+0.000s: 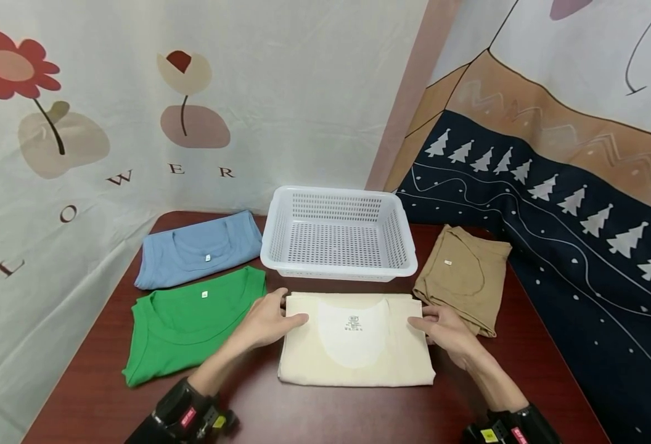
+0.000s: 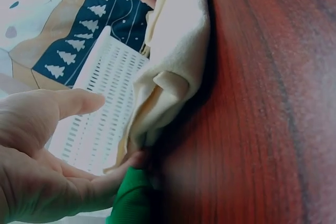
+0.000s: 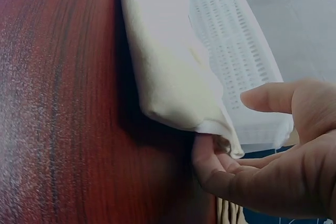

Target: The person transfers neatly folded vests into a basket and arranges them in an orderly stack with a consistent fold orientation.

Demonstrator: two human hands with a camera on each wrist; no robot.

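Observation:
A folded cream shirt (image 1: 356, 345) lies on the dark red table (image 1: 359, 413), just in front of a white basket (image 1: 339, 234). My left hand (image 1: 289, 316) is at the shirt's left edge and my right hand (image 1: 421, 322) at its right edge. In the left wrist view the fingers (image 2: 126, 166) reach under the cream shirt (image 2: 173, 72) while the thumb (image 2: 79, 100) stays a little above it. The right wrist view shows the same: fingertips (image 3: 210, 156) tucked under the cream shirt (image 3: 168, 72), thumb (image 3: 268, 98) raised just off the cloth.
A folded green shirt (image 1: 192, 320) lies left of the cream one, with a folded blue shirt (image 1: 198, 250) behind it. A folded tan shirt (image 1: 464, 277) lies right of the basket. Printed cloth backdrops (image 1: 553, 185) close in the table's back and sides.

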